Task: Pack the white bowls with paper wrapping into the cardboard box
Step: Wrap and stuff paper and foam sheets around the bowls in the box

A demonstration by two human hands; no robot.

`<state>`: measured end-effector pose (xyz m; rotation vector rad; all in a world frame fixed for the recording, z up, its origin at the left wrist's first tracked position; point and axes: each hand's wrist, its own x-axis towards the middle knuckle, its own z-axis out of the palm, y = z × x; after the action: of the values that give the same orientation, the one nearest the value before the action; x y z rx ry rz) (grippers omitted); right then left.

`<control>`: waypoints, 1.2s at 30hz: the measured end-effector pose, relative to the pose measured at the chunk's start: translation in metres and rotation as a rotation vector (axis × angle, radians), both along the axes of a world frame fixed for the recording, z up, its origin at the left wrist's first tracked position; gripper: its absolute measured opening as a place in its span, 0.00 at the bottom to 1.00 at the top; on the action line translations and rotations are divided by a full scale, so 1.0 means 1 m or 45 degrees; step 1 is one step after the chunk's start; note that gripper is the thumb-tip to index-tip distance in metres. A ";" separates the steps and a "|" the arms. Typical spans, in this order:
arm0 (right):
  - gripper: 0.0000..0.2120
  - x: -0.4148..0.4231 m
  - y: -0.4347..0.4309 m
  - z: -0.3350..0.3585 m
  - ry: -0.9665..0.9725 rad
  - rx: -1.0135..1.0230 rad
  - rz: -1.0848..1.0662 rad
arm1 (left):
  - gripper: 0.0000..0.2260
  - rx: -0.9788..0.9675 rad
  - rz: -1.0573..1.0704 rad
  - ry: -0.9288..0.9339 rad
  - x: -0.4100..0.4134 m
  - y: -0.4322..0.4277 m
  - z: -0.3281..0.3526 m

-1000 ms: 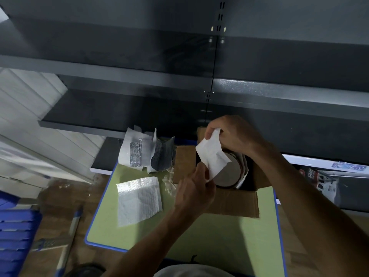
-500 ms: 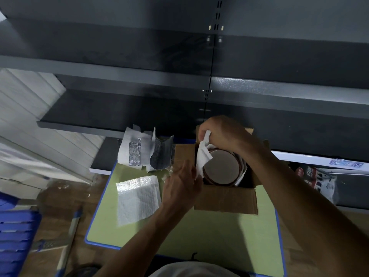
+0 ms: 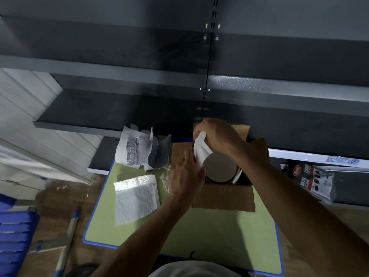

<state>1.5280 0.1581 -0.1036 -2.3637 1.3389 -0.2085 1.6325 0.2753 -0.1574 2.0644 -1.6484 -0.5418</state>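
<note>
Looks like a shop to me: dark slotted metal shelving (image 3: 199, 80) beyond the right hand (image 3: 218, 136), packaged goods (image 3: 313, 178) to its right under a price-label strip (image 3: 343, 160).

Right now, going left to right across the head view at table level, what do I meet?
From the left: blue crate → bubble-wrap sheet → left hand → bowls inside the cardboard box → red-and-black package.

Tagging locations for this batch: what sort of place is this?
Probably a shop storeroom: dark metal shelving behind a small green table, packaged goods on a low shelf, and a blue crate on the floor.
</note>
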 end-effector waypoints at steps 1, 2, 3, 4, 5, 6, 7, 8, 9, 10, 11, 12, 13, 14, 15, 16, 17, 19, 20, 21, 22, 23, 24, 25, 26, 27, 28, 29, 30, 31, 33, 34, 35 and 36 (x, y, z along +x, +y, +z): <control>0.13 -0.003 0.001 -0.002 -0.003 -0.013 -0.019 | 0.12 -0.008 0.017 -0.008 0.001 0.002 -0.001; 0.14 -0.005 0.003 -0.004 -0.002 -0.026 -0.036 | 0.12 -0.021 0.031 -0.016 0.004 0.004 -0.003; 0.14 -0.007 0.005 -0.005 -0.002 -0.041 -0.049 | 0.14 -0.042 0.033 -0.032 0.007 0.005 -0.004; 0.14 -0.009 0.006 -0.006 -0.003 -0.058 -0.055 | 0.16 -0.050 0.025 -0.052 0.009 0.005 -0.006; 0.14 -0.010 0.007 -0.006 -0.006 -0.077 -0.055 | 0.18 -0.060 0.011 -0.054 0.011 0.006 -0.006; 0.13 -0.011 0.008 -0.007 -0.004 -0.093 -0.053 | 0.19 -0.066 -0.003 -0.042 0.012 0.006 -0.006; 0.13 -0.012 0.008 -0.008 -0.004 -0.109 -0.052 | 0.20 -0.068 -0.022 -0.028 0.012 0.006 -0.006; 0.13 -0.012 0.008 -0.011 -0.008 -0.122 -0.051 | 0.19 -0.063 -0.042 -0.025 0.011 0.007 -0.006; 0.13 -0.012 0.008 -0.013 -0.011 -0.124 -0.046 | 0.18 -0.048 -0.063 -0.028 0.010 0.007 -0.006; 0.14 -0.012 0.009 -0.016 -0.008 -0.123 -0.028 | 0.17 -0.032 -0.083 -0.028 0.009 0.008 -0.006; 0.15 -0.010 0.010 -0.019 0.005 -0.116 0.003 | 0.16 -0.018 -0.096 -0.013 0.009 0.009 -0.006; 0.16 -0.009 0.012 -0.021 0.028 -0.105 0.045 | 0.17 0.002 -0.104 0.019 0.007 0.011 -0.006; 0.16 -0.008 0.014 -0.023 0.056 -0.095 0.091 | 0.18 0.025 -0.109 0.073 0.006 0.013 -0.005; 0.17 -0.007 0.015 -0.025 0.082 -0.084 0.134 | 0.20 0.046 -0.107 0.136 0.004 0.015 -0.003; 0.18 -0.008 0.016 -0.027 0.097 -0.075 0.170 | 0.23 0.050 -0.092 0.197 0.003 0.016 -0.001; 0.20 -0.007 0.016 -0.029 0.102 -0.062 0.193 | 0.26 0.035 -0.064 0.247 0.002 0.017 0.002; 0.22 -0.007 0.015 -0.030 0.088 -0.049 0.204 | 0.28 0.005 -0.038 0.274 0.001 0.017 0.004; 0.26 -0.006 0.015 -0.032 0.001 -0.017 0.198 | 0.28 -0.038 -0.010 0.280 0.002 0.013 0.008; 0.28 -0.006 0.015 -0.032 -0.050 -0.008 0.175 | 0.27 -0.029 -0.004 0.282 0.002 0.010 0.010; 0.28 -0.007 0.015 -0.032 -0.100 -0.013 0.137 | 0.25 -0.010 -0.007 0.274 0.003 0.008 0.011; 0.27 -0.009 0.014 -0.031 -0.144 -0.027 0.095 | 0.23 0.006 -0.020 0.250 0.003 0.005 0.010; 0.24 -0.011 0.013 -0.031 -0.174 -0.050 0.062 | 0.21 0.006 -0.034 0.224 0.004 0.003 0.011; 0.21 -0.014 0.011 -0.033 -0.170 -0.073 0.040 | 0.20 0.004 -0.044 0.199 0.005 0.001 0.010; 0.18 -0.017 0.009 -0.034 -0.126 -0.101 0.029 | 0.19 0.001 -0.049 0.173 0.007 -0.001 0.009; 0.15 -0.019 0.007 -0.036 -0.065 -0.120 0.020 | 0.18 0.003 -0.046 0.145 0.007 -0.002 0.008; 0.13 -0.020 0.004 -0.038 -0.025 -0.125 0.012 | 0.17 0.004 -0.044 0.117 0.007 -0.003 0.008; 0.12 -0.020 0.003 -0.041 -0.016 -0.112 0.007 | 0.17 0.008 -0.045 0.096 0.005 -0.003 0.008; 0.12 -0.019 0.003 -0.043 -0.026 -0.088 0.015 | 0.17 0.013 -0.047 0.093 0.004 -0.003 0.007; 0.12 -0.017 0.004 -0.044 -0.036 -0.066 0.034 | 0.16 0.026 -0.047 0.104 0.002 -0.003 0.005; 0.13 -0.015 0.005 -0.046 -0.036 -0.053 0.060 | 0.16 0.044 -0.051 0.111 0.001 -0.002 0.003; 0.15 -0.013 0.009 -0.051 0.003 -0.051 0.109 | 0.16 0.094 -0.071 0.081 0.000 -0.002 -0.003; 0.15 -0.013 0.011 -0.053 0.015 -0.069 0.119 | 0.18 0.119 -0.083 0.066 0.000 -0.002 -0.003; 0.16 -0.014 0.011 -0.054 0.012 -0.101 0.116 | 0.19 0.139 -0.085 0.059 0.000 -0.001 -0.003; 0.17 -0.017 0.010 -0.054 -0.001 -0.146 0.102 | 0.19 0.149 -0.079 0.064 0.001 -0.002 -0.001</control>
<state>1.5114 0.1681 -0.1581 -2.5063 1.2602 -0.2696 1.6338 0.2737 -0.1579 2.0686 -1.6928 -0.7214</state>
